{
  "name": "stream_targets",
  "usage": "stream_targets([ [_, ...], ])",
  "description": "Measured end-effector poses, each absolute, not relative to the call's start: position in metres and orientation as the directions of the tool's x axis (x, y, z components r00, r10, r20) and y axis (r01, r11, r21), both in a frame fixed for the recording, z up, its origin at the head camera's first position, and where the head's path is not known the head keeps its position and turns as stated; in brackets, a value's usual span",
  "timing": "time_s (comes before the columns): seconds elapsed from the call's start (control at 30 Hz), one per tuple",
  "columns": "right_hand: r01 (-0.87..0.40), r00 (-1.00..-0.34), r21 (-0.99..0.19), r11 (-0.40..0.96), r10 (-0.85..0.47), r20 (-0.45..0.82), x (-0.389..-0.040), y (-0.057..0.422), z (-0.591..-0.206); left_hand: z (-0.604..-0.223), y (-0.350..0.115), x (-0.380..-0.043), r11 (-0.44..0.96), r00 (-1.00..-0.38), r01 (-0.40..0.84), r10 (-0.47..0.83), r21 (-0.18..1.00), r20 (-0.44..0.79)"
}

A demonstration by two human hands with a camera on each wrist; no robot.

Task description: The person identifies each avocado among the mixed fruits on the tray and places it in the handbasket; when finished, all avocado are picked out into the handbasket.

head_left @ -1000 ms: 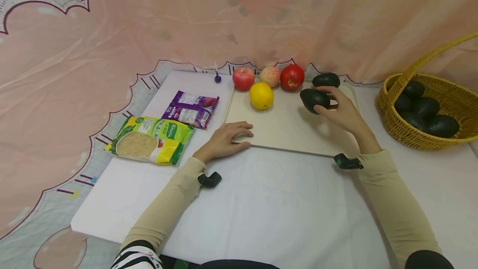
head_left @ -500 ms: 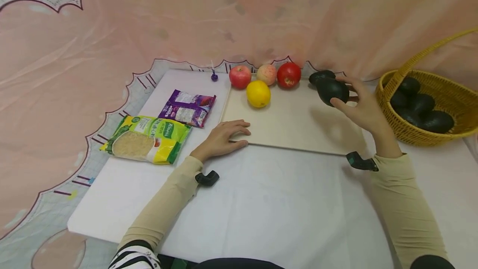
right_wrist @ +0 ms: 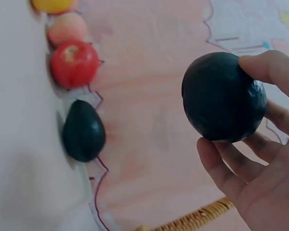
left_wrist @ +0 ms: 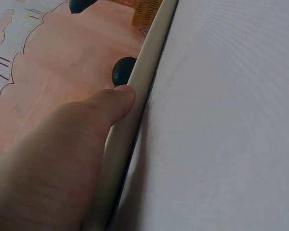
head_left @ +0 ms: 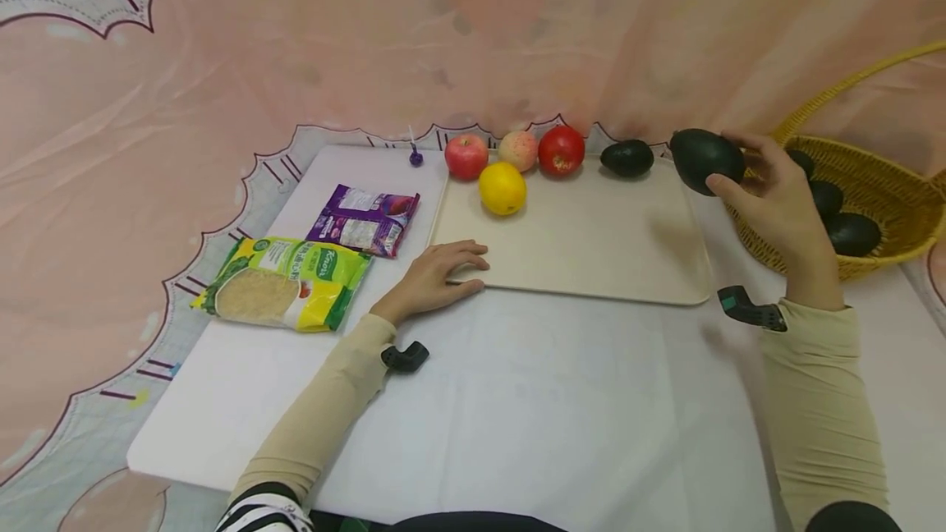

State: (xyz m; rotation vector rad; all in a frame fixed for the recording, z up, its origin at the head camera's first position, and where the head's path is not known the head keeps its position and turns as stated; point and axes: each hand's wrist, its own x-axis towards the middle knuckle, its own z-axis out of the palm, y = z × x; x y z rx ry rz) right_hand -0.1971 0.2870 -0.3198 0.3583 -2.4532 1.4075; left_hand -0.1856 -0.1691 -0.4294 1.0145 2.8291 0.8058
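My right hand (head_left: 785, 204) holds a dark green avocado (head_left: 705, 161) up off the tray, thumb on one side and fingers on the other. The right wrist view shows this avocado (right_wrist: 224, 96) pinched at the fingertips. Another avocado (head_left: 626, 158) lies at the back right of the cream tray (head_left: 576, 261). My left hand (head_left: 438, 276) rests at the tray's near left corner with relaxed fingers. In the left wrist view its thumb (left_wrist: 120, 101) lies against the tray's edge. A wicker basket (head_left: 912, 187) with several avocados (head_left: 852, 234) stands right beside the right hand.
An apple (head_left: 466, 157), a peach (head_left: 518, 150), a pomegranate (head_left: 561, 151) and a yellow lemon-like fruit (head_left: 502, 188) sit at the tray's back left. Left of it lie a purple packet (head_left: 365, 220), a yellow-green Knorr bag (head_left: 284, 286) and a small purple lollipop (head_left: 416, 158).
The right hand has carried the avocado from over the tray up and rightward, to the tray's right back corner near the basket. The left hand has stayed at the tray's edge.
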Motion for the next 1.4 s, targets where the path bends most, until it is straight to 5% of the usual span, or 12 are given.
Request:
stream_targets([
  [0.23,-0.347,-0.920,-0.834,0.429,0.015,0.391,-0.189,0.299,-0.311,-0.431,-0.169,-0.185,0.652,-0.788,0.585,0.599,0.482,0.146],
  [0.5,-0.481,-0.860,-0.864,0.148,0.114,0.498,-0.185,0.319,-0.310,-0.430,-0.168,-0.185,0.654,-0.788,0.584,0.599,0.480,0.143],
  [0.77,-0.568,-0.811,-0.822,0.026,0.155,0.565,-0.185,0.335,-0.312,-0.430,-0.168,-0.185,0.661,-0.792,0.577,0.597,0.480,0.130],
  [1.1,-0.518,-0.804,-0.855,-0.016,0.351,0.480,-0.175,0.357,-0.313,-0.429,-0.169,-0.185,0.658,-0.789,0.583,0.598,0.476,0.139],
  [1.4,-0.473,-0.712,-0.866,0.161,0.509,0.484,-0.177,0.379,-0.326,-0.429,-0.170,-0.184,0.654,-0.789,0.581,0.598,0.484,0.138],
])
